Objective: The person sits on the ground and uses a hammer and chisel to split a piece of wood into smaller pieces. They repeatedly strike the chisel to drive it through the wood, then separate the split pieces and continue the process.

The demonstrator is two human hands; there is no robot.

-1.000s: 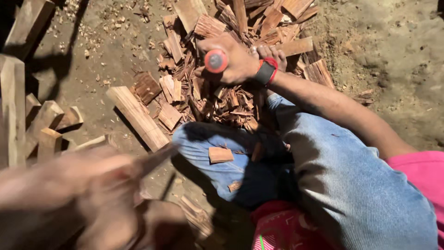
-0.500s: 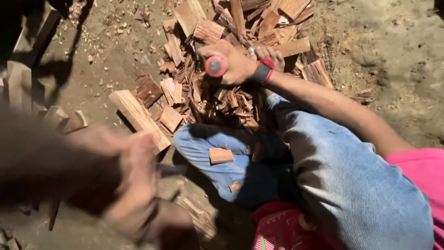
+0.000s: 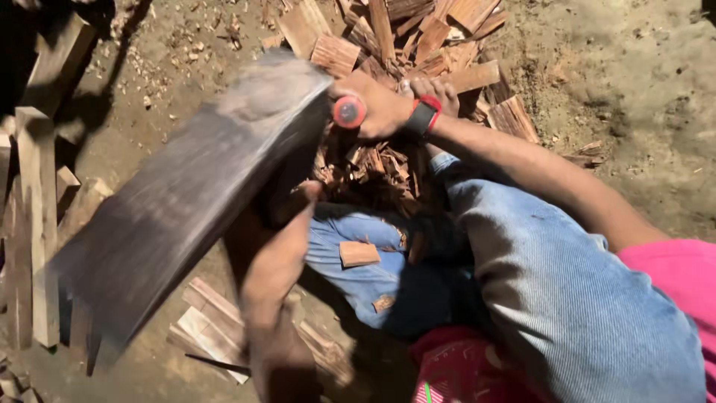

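Observation:
My right hand (image 3: pixel 388 108), with a red and black band at the wrist, is closed on a handle with a round red end (image 3: pixel 349 112) over a pile of split reddish wood (image 3: pixel 418 45). A broad grey slab (image 3: pixel 186 201), streaked by motion blur, slants from beside that red end down to the lower left, close to the camera. Blade or board, I cannot tell. My left hand (image 3: pixel 287 246) is dark and blurred. It reaches up against the slab's lower edge, and its grip is hidden.
My bent knee in blue jeans (image 3: pixel 388 283) carries a small wood chip (image 3: pixel 359 254). Upright pale wood pieces (image 3: pixel 37 224) stand at the left. Split sticks (image 3: pixel 209 328) lie on the sandy ground (image 3: pixel 634 112) below the slab.
The grey slab has swung up into view across the left half. My left hand moved from the lower left toward the middle. My right hand stays on the red-ended handle.

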